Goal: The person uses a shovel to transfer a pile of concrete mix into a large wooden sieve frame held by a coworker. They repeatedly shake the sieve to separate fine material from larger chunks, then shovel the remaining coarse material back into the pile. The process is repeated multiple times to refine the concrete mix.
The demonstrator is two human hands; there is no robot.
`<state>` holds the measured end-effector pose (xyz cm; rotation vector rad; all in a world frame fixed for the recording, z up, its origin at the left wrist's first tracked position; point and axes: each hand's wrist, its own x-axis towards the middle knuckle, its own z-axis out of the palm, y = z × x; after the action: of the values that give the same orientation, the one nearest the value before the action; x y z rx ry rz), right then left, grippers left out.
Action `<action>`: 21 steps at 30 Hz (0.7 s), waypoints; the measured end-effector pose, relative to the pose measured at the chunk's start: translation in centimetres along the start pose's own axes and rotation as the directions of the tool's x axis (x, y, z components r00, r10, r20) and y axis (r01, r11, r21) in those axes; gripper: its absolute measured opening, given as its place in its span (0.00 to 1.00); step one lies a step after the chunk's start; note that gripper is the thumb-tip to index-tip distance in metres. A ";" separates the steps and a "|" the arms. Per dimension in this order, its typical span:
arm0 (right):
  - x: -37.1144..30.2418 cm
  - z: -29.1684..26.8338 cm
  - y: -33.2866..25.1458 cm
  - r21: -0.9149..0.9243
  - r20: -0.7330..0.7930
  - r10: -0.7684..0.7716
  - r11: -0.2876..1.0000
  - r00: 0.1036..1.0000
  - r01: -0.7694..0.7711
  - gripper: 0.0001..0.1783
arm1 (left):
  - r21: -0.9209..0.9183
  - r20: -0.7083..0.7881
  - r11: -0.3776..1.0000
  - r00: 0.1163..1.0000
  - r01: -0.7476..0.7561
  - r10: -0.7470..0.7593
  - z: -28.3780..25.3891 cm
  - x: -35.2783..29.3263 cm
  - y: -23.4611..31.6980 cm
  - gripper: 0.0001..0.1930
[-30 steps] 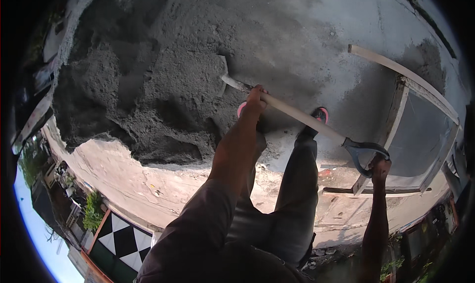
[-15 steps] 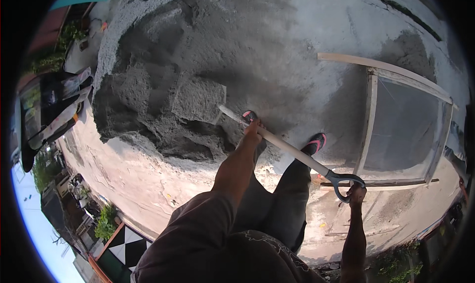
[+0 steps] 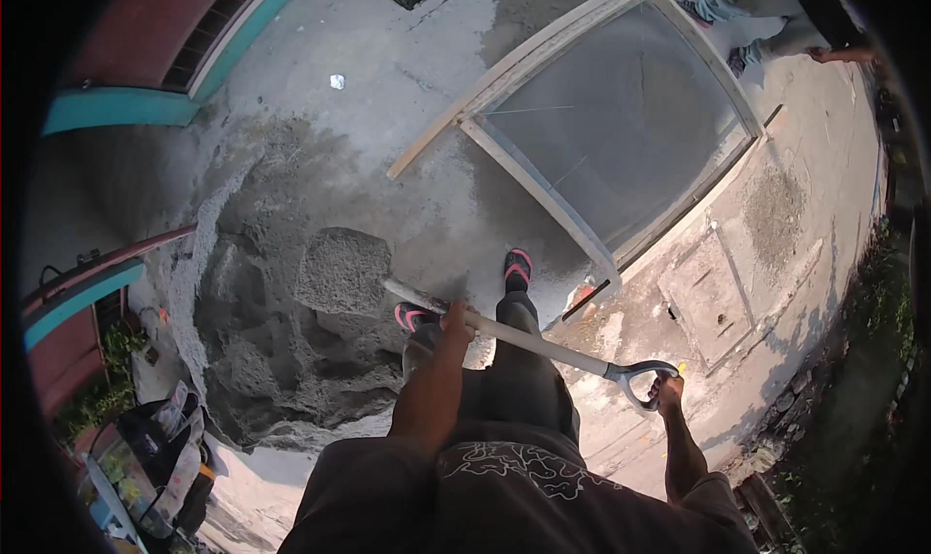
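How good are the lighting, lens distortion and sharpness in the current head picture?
Head view, rim: dark fisheye border, with the wooden beam bowing; head view, left: the grey heap sits in dull light, its hollows dark; head view, right: pale ground is brighter, with patchy shadows; head view, centre: the shovel, left hand and right hand look fairly sharp.

One left hand [image 3: 456, 321] and one right hand [image 3: 667, 392], two in all; one shovel [image 3: 533, 341]; one scoop of grey mix [image 3: 341, 269]; one grey heap [image 3: 242, 370]; two pink-strapped sandals [image 3: 519, 263]; one wood-framed screen [image 3: 621, 118]; one square slab [image 3: 708, 297] in the ground; one small white scrap [image 3: 337, 81]; one other person [image 3: 824, 11], two feet [image 3: 738, 62] showing.
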<state>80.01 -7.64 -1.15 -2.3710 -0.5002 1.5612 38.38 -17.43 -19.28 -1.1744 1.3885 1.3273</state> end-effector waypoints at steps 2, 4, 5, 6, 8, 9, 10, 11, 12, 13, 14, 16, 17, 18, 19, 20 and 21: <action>-1.3 -4.3 2.8 0.131 -0.045 -0.008 0.991 0.999 0.014 0.13 | 0.100 0.068 0.995 0.997 0.019 -0.026 3.6 -2.1 -1.8 0.06; -3.2 -7.5 5.5 0.266 -0.147 0.034 0.964 0.988 0.006 0.12 | 0.233 0.111 0.972 0.992 0.032 -0.060 7.5 -4.7 -4.6 0.07; -3.9 -9.1 7.0 0.302 -0.191 0.039 0.953 0.981 0.021 0.12 | 0.283 0.181 0.959 0.981 0.015 -0.069 9.0 -5.4 -6.2 0.07; -4.6 -10.2 8.6 0.346 -0.242 0.023 0.936 0.970 0.065 0.12 | 0.331 0.250 0.944 0.965 -0.004 -0.083 10.5 -6.0 -7.7 0.08; -8.9 -10.1 8.7 0.432 -0.288 -0.122 0.868 0.950 0.243 0.12 | 0.443 0.312 0.895 0.944 -0.048 -0.103 13.6 -7.3 -10.8 0.09; -10.1 -10.3 9.1 0.441 -0.353 -0.096 0.860 0.931 0.255 0.13 | 0.508 0.315 0.858 0.943 -0.074 -0.105 15.6 -8.2 -12.3 0.10; -11.1 -10.6 9.5 0.443 -0.410 -0.068 0.857 0.910 0.264 0.13 | 0.535 0.365 0.835 0.926 -0.125 -0.095 17.4 -8.8 -14.2 0.10; -11.9 -10.9 10.3 0.433 -0.470 -0.080 0.847 0.879 0.309 0.13 | 0.556 0.411 0.813 0.908 -0.175 -0.086 19.0 -9.1 -15.8 0.11; -12.4 -11.0 11.1 0.428 -0.530 -0.083 0.833 0.844 0.351 0.14 | 0.583 0.431 0.792 0.895 -0.180 -0.113 20.7 -10.8 -17.2 0.10; -13.4 -10.3 11.2 0.403 -0.605 -0.086 0.825 0.792 0.397 0.15 | 0.611 0.455 0.768 0.879 -0.192 -0.142 22.7 -13.1 -18.2 0.10; -14.8 -9.4 10.2 0.393 -0.670 -0.070 0.811 0.739 0.433 0.16 | 0.629 0.527 0.742 0.829 -0.233 -0.186 24.4 -14.2 -19.2 0.11; -15.0 -8.7 10.9 0.160 -0.807 -0.181 0.850 0.562 0.503 0.14 | 0.613 0.625 0.747 0.737 -0.259 -0.257 27.2 -17.1 -20.9 0.12; -15.7 -7.8 10.9 -0.153 -0.818 -0.401 0.843 0.414 0.515 0.13 | 0.609 0.650 0.750 0.704 -0.257 -0.287 28.2 -19.0 -21.6 0.13; -16.7 -6.6 10.4 -0.452 -0.741 -0.615 0.754 0.269 0.477 0.11 | 0.636 0.620 0.737 0.719 -0.227 -0.314 29.3 -20.2 -22.0 0.13; -18.5 -4.2 7.4 -0.469 -0.692 -0.656 0.727 0.302 0.502 0.08 | 0.661 0.592 0.724 0.732 -0.200 -0.338 30.4 -21.2 -22.2 0.13; -20.0 -3.0 4.8 -0.399 -0.552 -0.758 0.605 0.347 0.689 0.06 | 0.685 0.561 0.708 0.744 -0.170 -0.364 31.0 -22.1 -22.3 0.14; -19.8 -3.2 4.5 -0.547 -0.384 -0.872 0.479 0.303 0.687 0.07 | 0.680 0.572 0.719 0.716 -0.142 -0.400 31.1 -22.9 -22.4 0.14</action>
<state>76.37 -20.15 14.81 -2.0058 -1.5077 0.1880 63.99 15.33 -3.01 -0.1904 1.0224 0.8403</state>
